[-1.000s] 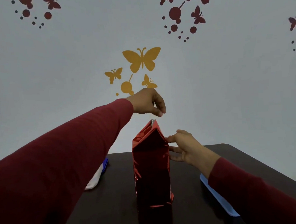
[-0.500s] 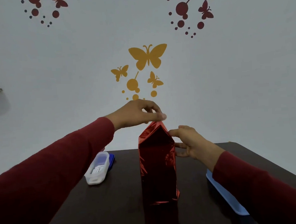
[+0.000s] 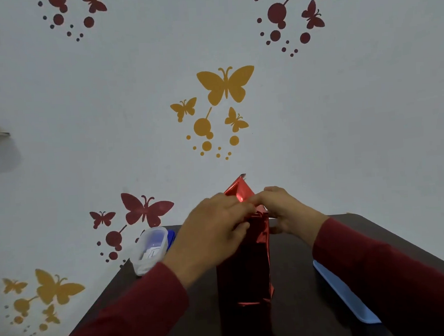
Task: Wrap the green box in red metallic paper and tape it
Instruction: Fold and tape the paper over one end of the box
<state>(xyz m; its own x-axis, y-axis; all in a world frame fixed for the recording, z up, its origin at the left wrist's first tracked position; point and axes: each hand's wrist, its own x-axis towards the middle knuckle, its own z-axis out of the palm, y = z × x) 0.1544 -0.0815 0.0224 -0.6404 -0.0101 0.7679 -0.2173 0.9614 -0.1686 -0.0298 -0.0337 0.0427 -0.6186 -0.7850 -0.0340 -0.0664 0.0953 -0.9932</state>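
Note:
The box stands upright in the middle of the dark table (image 3: pixel 297 316), fully covered in red metallic paper (image 3: pixel 244 273); no green shows. A triangular paper flap (image 3: pixel 239 190) sticks up at its top end. My left hand (image 3: pixel 214 228) lies over the top left of the wrapped box, fingers curled on the paper just below the flap. My right hand (image 3: pixel 286 210) presses the top right side, its fingertips meeting the left hand's at the base of the flap. No tape is visible.
A clear plastic container (image 3: pixel 150 250) with a blue lid behind it sits at the table's far left corner. A light blue flat tray or lid (image 3: pixel 345 292) lies on the right, partly under my right sleeve. A wall with butterfly stickers rises behind the table.
My left hand has come down from above the flap tip onto the top of the wrapped box. My right hand has shifted up to the flap's base. The camera tilted down.

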